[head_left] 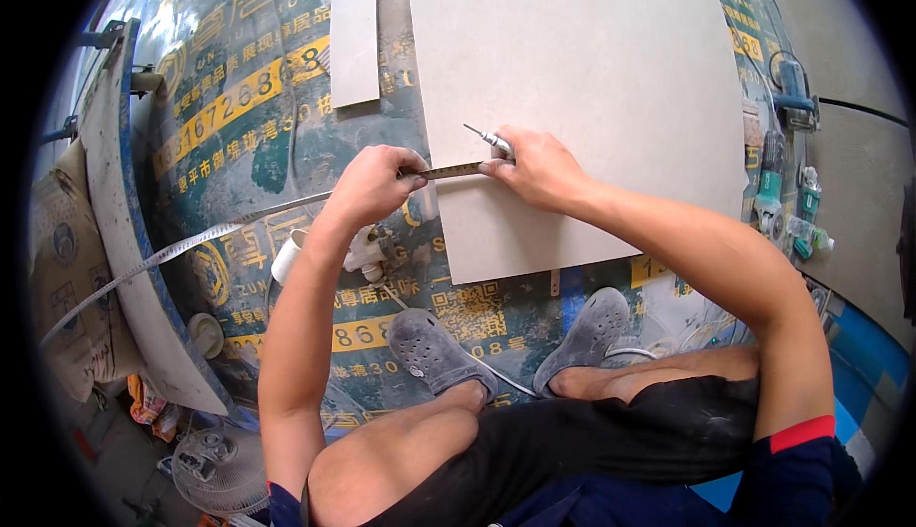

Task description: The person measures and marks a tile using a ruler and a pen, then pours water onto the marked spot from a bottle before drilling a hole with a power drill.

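My left hand (382, 179) pinches a metal tape measure (234, 224) just left of a large pale tile (582, 69). The tape stretches from the far left across to the tile. My right hand (530, 169) rests on the tile, thumb on the tape, fingers closed round a silver marking pen (494, 140) whose tip points up-left. A narrow tile strip (355, 31) lies beyond my left hand. A white cylindrical container (288, 255) and a pale plastic fitting (364, 250) sit below it.
Printed protective sheeting (229, 88) covers the floor around my feet in grey clogs. An upright board (148, 284) with clamps stands at left, beside sacks (67, 269) and a fan (219, 470). Power tools and bottles (792, 193) lie at right with cables.
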{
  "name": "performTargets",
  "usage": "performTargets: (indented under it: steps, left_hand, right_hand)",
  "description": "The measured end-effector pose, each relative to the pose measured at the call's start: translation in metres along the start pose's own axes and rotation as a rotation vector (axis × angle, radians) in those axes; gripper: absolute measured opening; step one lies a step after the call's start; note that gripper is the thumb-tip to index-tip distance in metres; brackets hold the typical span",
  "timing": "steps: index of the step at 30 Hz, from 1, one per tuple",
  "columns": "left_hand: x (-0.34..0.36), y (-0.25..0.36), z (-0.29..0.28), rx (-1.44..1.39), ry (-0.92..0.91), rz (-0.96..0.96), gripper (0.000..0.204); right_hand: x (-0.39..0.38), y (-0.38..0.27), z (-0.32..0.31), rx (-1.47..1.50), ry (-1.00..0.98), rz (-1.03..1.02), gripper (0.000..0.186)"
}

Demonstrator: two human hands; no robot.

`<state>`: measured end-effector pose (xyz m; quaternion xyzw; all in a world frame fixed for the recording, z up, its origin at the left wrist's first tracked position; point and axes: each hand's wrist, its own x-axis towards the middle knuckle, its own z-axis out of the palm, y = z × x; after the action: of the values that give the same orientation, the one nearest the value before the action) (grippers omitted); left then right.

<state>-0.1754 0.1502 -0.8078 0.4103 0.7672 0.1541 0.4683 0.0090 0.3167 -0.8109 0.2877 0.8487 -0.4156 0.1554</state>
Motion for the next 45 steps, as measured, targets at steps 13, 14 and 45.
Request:
performTargets:
  steps: [13,14,45]
  left_hand:
    - [0.009,-0.029,0.015,-0.076,0.108,0.061,0.019]
    - [0.008,-0.029,0.015,-0.068,0.103,0.059,0.019]
    - [0.023,-0.014,0.008,0.036,0.143,0.020,0.020]
  right_hand:
    - [-0.093,0.001,-0.091,0.432,-0.026,0.172,0.048]
    - [-0.096,0.007,-0.083,0.442,-0.025,0.172,0.048]
    - [-0.054,0.020,0.045,0.236,0.385,-0.338,0.023]
